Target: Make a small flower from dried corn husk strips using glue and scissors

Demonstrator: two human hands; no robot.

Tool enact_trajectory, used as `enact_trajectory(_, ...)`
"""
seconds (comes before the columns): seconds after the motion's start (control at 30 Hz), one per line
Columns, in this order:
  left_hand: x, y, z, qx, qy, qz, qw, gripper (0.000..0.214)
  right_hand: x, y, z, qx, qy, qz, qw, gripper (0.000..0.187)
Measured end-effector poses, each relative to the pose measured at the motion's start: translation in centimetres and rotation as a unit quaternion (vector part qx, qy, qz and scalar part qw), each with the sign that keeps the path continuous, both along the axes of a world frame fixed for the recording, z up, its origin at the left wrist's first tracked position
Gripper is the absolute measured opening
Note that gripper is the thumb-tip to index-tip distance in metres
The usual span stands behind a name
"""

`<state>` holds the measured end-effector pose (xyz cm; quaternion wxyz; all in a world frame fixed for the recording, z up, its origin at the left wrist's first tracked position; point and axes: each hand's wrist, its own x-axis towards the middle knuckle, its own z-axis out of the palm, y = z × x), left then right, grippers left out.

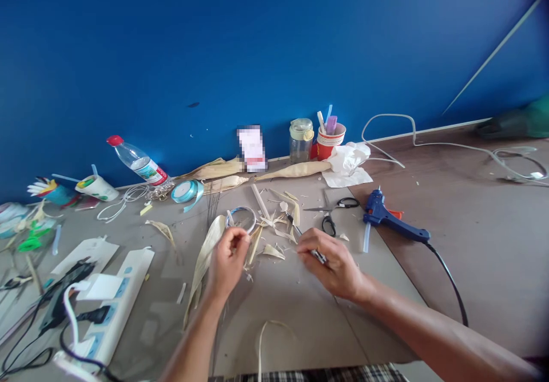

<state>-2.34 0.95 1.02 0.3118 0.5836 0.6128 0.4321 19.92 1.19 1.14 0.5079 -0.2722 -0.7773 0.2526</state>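
My left hand is closed in a pinch just in front of a round ring, perhaps a tape roll. Whatever its fingertips hold, if anything, is too small to make out. My right hand is closed around a slim pen-like tool with a dark front end, pointing away and to the left. Between and beyond the hands lies a knotted piece of dried husk among loose scraps. A long pale husk strip lies left of my left hand. Black-handled scissors lie just beyond my right hand.
A blue glue gun with a black cord lies at right. Along the blue wall stand a bottle, a jar and stacked paper cups. A ribbon roll is left of centre. A power strip with cables occupies the front left.
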Motion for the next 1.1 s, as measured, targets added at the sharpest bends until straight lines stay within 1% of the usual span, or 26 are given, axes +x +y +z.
enact_trajectory(0.03, -0.7, 0.5, -0.2, 0.041, 0.089, 0.049, 0.994, 0.015, 0.1, 0.1, -0.1, -0.014, 0.007, -0.006, 1.000, 0.013)
enact_trajectory(0.07, -1.2, 1.0, -0.5, 0.064, 0.166, 0.074, 0.981, 0.016, 0.2, 0.3, -0.3, -0.025, 0.011, -0.011, 1.000, 0.012)
enact_trajectory(0.1, -1.6, 1.4, -0.8, 0.071, 0.226, 0.084, 0.968, 0.017, 0.3, 0.4, -0.4, -0.033, 0.012, -0.015, 0.999, 0.012)
enact_trajectory(0.17, -1.9, 1.8, -1.5, 0.039, 0.317, 0.069, 0.945, 0.018, 0.4, 0.4, -0.7, -0.044, 0.011, -0.017, 0.999, 0.011)
enact_trajectory(0.2, -2.0, 1.9, -1.8, 0.026, 0.350, 0.075, 0.933, 0.018, 0.3, 0.4, -0.8, -0.048, 0.012, -0.017, 0.999, 0.011)
enact_trajectory(0.23, -1.9, 2.0, -2.1, 0.011, 0.375, 0.082, 0.923, 0.018, 0.3, 0.4, -0.9, -0.052, 0.014, -0.015, 0.998, 0.011)
enact_trajectory(0.3, -1.7, 2.0, -2.5, -0.007, 0.399, 0.080, 0.914, 0.018, 0.2, 0.3, -1.0, -0.066, 0.019, -0.013, 0.998, 0.009)
enact_trajectory(0.37, -1.6, 2.0, -2.7, -0.013, 0.396, 0.071, 0.915, 0.018, 0.1, 0.3, -0.9, -0.089, 0.022, -0.014, 0.996, 0.008)
enact_trajectory(0.47, -1.7, 2.2, -2.9, -0.010, 0.371, 0.071, 0.926, 0.017, -0.1, 0.3, -0.9, -0.133, 0.029, -0.016, 0.991, 0.007)
enact_trajectory(0.57, -1.9, 2.5, -2.6, -0.009, 0.313, 0.080, 0.946, 0.014, -0.2, 0.4, -1.1, -0.181, 0.047, -0.014, 0.982, 0.006)
enact_trajectory(0.63, -1.9, 2.4, -2.0, -0.001, 0.237, 0.083, 0.968, 0.012, -0.2, 0.4, -1.3, -0.222, 0.067, -0.008, 0.973, 0.007)
enact_trajectory(0.7, -1.7, 2.0, -1.3, 0.002, 0.134, 0.094, 0.986, 0.008, -0.1, 0.6, -1.4, -0.280, 0.095, 0.007, 0.955, 0.011)
enact_trajectory(0.73, -1.4, 1.7, -0.8, -0.011, 0.060, 0.086, 0.994, 0.009, -0.1, 0.7, -1.4, -0.314, 0.112, 0.016, 0.943, 0.014)
enact_trajectory(0.77, -1.1, 1.4, -0.4, -0.038, -0.038, 0.055, 0.997, 0.011, -0.1, 0.8, -1.4, -0.347, 0.131, 0.027, 0.928, 0.017)
enact_trajectory(0.8, -0.6, 1.1, -0.1, -0.081, -0.137, 0.000, 0.987, 0.012, 0.0, 0.9, -1.4, -0.376, 0.150, 0.037, 0.914, 0.019)
enact_trajectory(0.83, -0.1, 0.7, 0.2, -0.129, -0.216, -0.056, 0.966, 0.013, 0.0, 1.1, -1.3, -0.401, 0.169, 0.045, 0.899, 0.021)
enact_trajectory(0.87, 0.5, 0.3, 0.4, -0.176, -0.272, -0.107, 0.940, 0.014, 0.0, 1.2, -1.3, -0.420, 0.186, 0.052, 0.887, 0.022)
enact_trajectory(0.93, 1.6, -0.3, 0.6, -0.252, -0.335, -0.177, 0.890, 0.020, 0.0, 1.5, -1.3, -0.445, 0.209, 0.062, 0.869, 0.023)
enact_trajectory(0.97, 2.1, -0.5, 0.5, -0.278, -0.352, -0.198, 0.872, 0.023, 0.0, 1.6, -1.3, -0.453, 0.216, 0.067, 0.862, 0.023)
enact_trajectory(1.03, 2.8, -0.8, 0.3, -0.309, -0.371, -0.217, 0.848, 0.026, 0.0, 1.7, -1.4, -0.465, 0.223, 0.078, 0.853, 0.023)
enact_trajectory(1.1, 3.2, -1.0, 0.0, -0.317, -0.377, -0.217, 0.843, 0.026, 0.0, 1.7, -1.5, -0.472, 0.220, 0.089, 0.849, 0.022)
